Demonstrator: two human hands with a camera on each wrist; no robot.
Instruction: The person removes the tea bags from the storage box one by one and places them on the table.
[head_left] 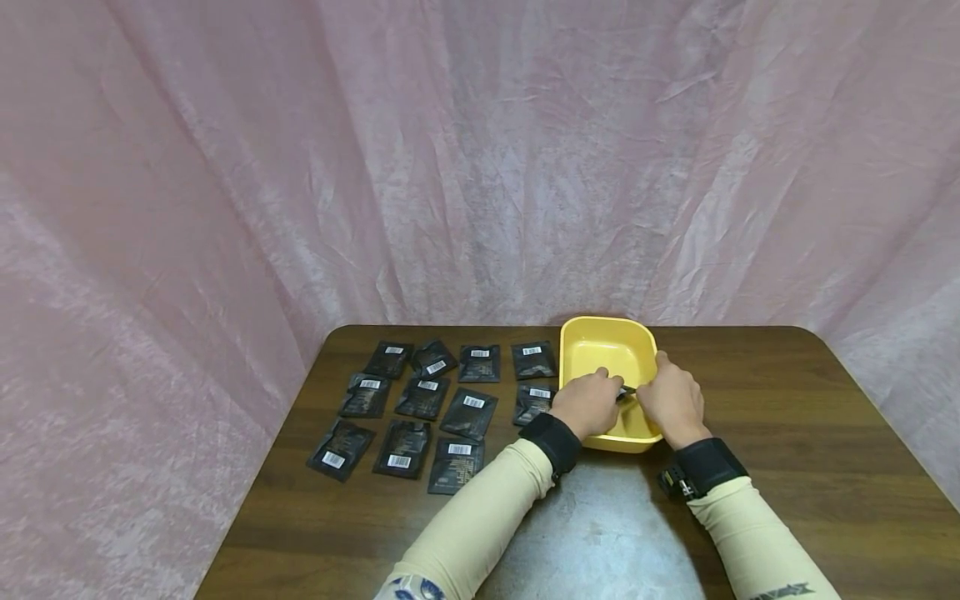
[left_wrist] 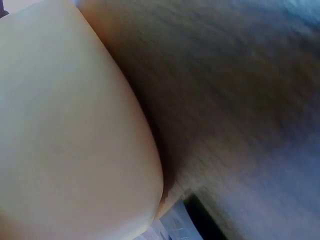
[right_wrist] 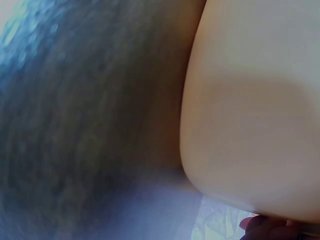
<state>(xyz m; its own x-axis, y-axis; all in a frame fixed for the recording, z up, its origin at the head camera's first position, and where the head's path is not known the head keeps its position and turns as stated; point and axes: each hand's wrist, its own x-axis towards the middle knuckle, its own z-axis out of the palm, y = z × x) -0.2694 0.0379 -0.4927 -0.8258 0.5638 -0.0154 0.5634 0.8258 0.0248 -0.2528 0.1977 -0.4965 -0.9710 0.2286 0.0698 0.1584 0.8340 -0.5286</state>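
Observation:
A yellow plastic bin (head_left: 600, 323) stands near the table's back edge. Over it, my left hand (head_left: 587, 403) grips a small black packet (head_left: 625, 392), of which only a dark sliver shows between the hands. My right hand (head_left: 672, 400), beside the bin's right wall, has curled fingers that pinch the packet's other end. One black packet (head_left: 531, 403) with a white barcode label lies just left of my left hand. In both wrist views the palm fills much of the picture, and the fingertips are mostly hidden.
Several more black packets, among them one at the back (head_left: 533, 360) and one in front (head_left: 456, 465), lie in loose rows on the left of the brown wooden table (head_left: 795, 417). A pink curtain (head_left: 480, 167) hangs behind the table's back edge.

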